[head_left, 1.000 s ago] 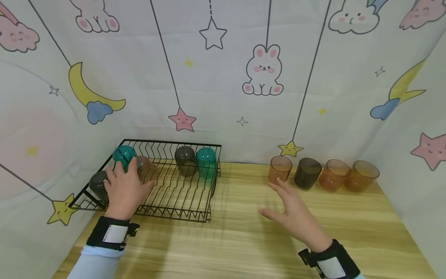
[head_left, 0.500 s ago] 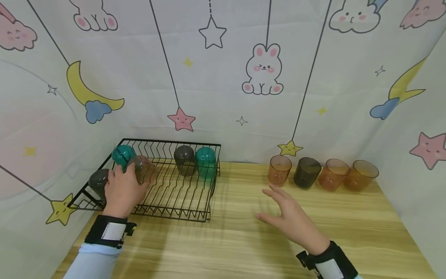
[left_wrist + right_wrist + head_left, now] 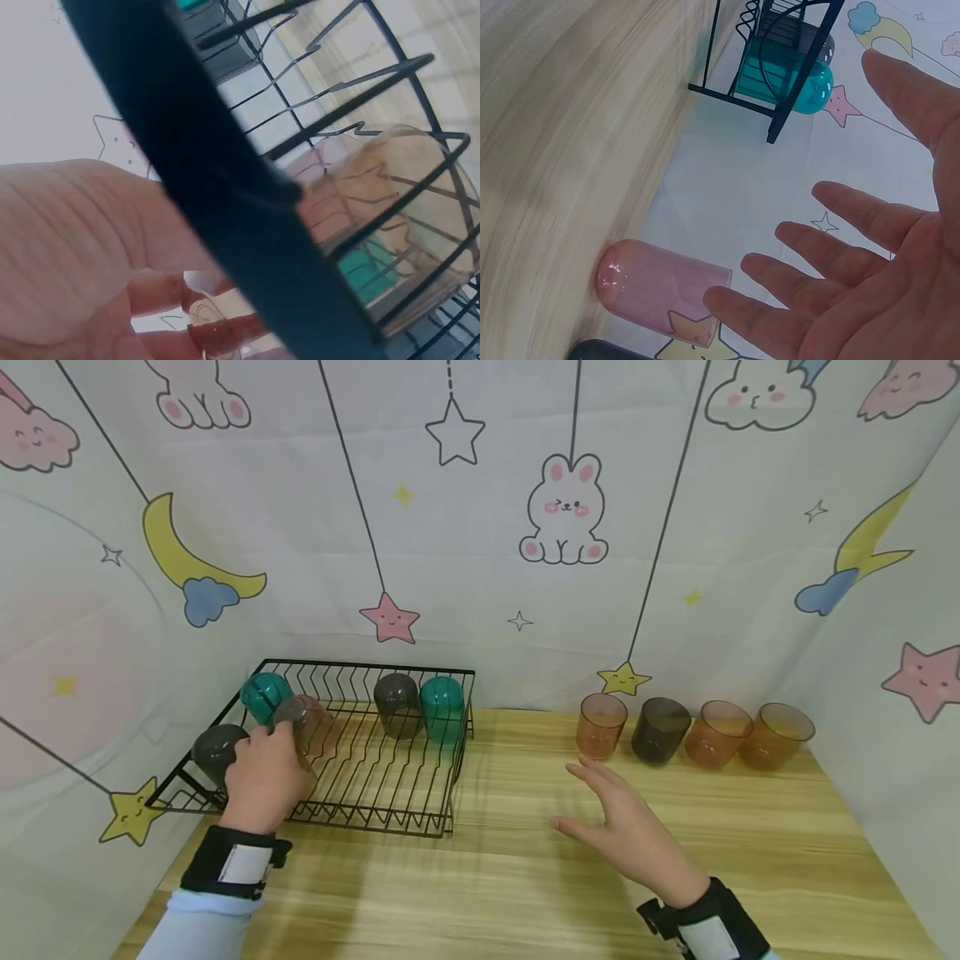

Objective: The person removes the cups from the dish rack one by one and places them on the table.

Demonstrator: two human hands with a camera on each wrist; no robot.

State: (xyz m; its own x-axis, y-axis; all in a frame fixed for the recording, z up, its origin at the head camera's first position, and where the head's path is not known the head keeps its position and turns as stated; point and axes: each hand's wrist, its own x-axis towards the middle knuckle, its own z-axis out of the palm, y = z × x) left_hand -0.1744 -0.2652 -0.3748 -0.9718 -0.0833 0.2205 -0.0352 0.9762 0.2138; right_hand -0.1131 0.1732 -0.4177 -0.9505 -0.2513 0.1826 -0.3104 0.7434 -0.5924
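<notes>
At eight o'clock, the left hand grips an amber cup in the rack, among five others; at four o'clock, four cups stand on the table, right hand relaxed, empty; half is done, I think

You wear light blue sleeves and, left and right, a black wrist strap with a white rectangular patch and black clip

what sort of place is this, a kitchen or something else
Probably a makeshift tabletop booth rather than a real kitchen: cartoon-printed cloth closes in the back and sides of a wooden table, which bears just a wire rack and cups.
</notes>
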